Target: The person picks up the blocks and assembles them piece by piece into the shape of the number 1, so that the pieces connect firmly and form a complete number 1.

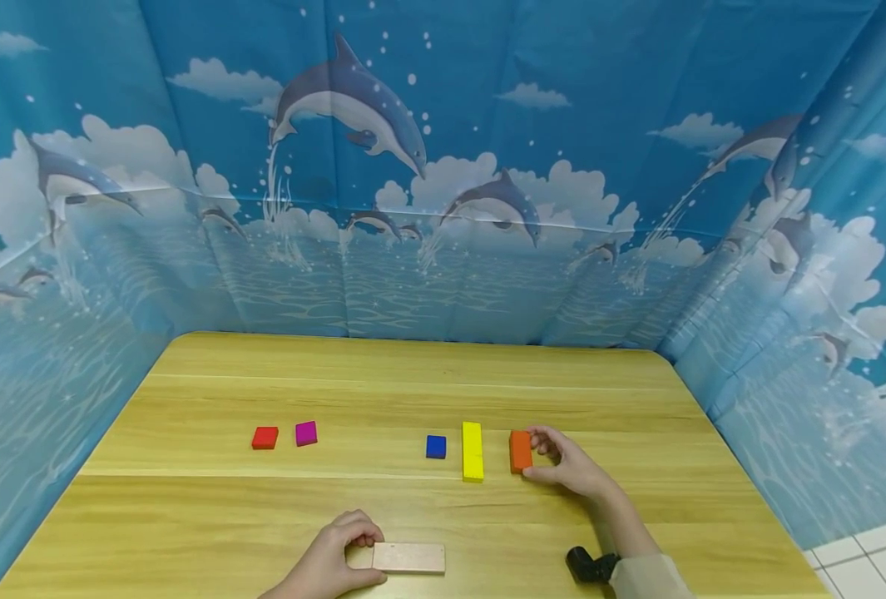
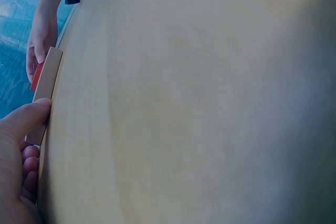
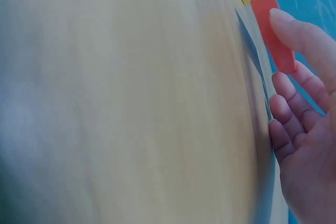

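At the table's near side my left hand (image 1: 334, 556) pinches the left end of a plain wooden block (image 1: 410, 558) lying lengthwise. In the left wrist view the thumb presses one side of that block (image 2: 48, 74), with the fingers curled beyond it. My right hand (image 1: 576, 470) grips an orange block (image 1: 521, 452) between thumb and fingers, farther back and to the right. The right wrist view shows the thumb on one face of the orange block (image 3: 273, 32) and the index finger at its lower end. A yellow block (image 1: 472, 452) stands just left of it.
A small blue block (image 1: 436, 447) lies left of the yellow one. Farther left are a magenta block (image 1: 306, 433) and a red block (image 1: 265, 438). A dolphin-print curtain (image 1: 443, 274) borders the wooden table (image 1: 383, 374) at the back and sides.
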`<state>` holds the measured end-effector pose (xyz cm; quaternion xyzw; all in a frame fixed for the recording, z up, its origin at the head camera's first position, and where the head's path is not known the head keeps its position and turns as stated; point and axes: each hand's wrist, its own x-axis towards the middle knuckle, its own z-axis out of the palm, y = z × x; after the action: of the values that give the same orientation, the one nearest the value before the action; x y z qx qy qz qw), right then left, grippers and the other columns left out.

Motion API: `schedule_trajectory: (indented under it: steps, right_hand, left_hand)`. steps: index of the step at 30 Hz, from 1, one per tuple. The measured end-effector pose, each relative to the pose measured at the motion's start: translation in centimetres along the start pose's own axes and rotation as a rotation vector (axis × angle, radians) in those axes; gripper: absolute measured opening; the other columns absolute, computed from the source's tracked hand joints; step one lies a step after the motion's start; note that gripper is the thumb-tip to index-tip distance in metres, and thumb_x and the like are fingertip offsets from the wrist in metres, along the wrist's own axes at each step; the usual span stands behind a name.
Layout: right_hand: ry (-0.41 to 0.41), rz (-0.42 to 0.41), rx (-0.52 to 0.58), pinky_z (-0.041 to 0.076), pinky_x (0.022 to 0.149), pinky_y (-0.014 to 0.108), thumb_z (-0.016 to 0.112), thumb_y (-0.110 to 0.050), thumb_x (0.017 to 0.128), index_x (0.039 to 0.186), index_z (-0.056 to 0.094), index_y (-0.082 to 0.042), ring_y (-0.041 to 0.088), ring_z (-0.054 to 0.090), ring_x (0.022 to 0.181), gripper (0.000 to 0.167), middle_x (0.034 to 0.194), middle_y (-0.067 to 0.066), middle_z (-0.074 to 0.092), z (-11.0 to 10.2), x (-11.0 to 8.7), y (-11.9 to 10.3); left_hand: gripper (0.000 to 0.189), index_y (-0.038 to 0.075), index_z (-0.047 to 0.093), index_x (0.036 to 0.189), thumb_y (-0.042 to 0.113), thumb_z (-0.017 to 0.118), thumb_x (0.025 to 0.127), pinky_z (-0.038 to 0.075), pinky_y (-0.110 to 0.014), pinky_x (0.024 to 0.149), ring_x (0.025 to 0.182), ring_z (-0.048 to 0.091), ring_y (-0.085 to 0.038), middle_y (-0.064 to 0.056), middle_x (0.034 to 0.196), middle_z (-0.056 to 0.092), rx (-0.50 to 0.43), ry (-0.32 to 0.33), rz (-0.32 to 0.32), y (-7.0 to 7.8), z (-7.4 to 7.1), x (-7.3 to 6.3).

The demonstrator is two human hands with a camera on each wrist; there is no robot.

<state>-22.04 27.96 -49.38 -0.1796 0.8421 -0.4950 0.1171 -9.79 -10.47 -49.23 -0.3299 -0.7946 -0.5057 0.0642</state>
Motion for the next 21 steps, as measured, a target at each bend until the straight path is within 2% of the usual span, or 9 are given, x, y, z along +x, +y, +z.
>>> schedule_trajectory:
  steps: [8,15,21]
  right_hand:
    - [0.034,-0.08,-0.006,0.039,0.069,0.035,0.071,-0.005,0.077,0.125,0.041,0.006,0.042,0.041,0.083,0.058,0.098,0.021,0.048,1.0,0.0,-2.7]
    - [0.056,-0.099,-0.034,0.04,0.071,0.032,0.074,-0.014,0.076,0.126,0.042,-0.002,0.034,0.044,0.085,0.06,0.099,0.012,0.049,2.4,0.4,-3.1]
    - [0.046,-0.154,-0.041,0.039,0.072,0.036,0.073,-0.008,0.076,0.124,0.042,0.003,0.038,0.043,0.084,0.059,0.098,0.016,0.048,4.0,0.3,-5.1]
  left_hand:
    - [0.03,0.005,0.06,0.084,0.004,0.081,0.063,0.041,-0.016,0.062,0.069,0.048,-0.016,-0.005,0.074,0.053,0.012,0.013,0.013,-0.1,0.2,-0.1]
    - [0.029,0.006,0.06,0.084,0.005,0.081,0.064,0.041,-0.015,0.062,0.069,0.048,-0.015,-0.004,0.074,0.052,0.011,0.009,0.004,-0.1,0.3,-0.2]
    - [0.03,0.006,0.06,0.084,0.004,0.081,0.063,0.04,-0.016,0.062,0.069,0.047,-0.016,-0.004,0.074,0.053,0.023,0.022,0.021,-0.1,0.4,-0.2]
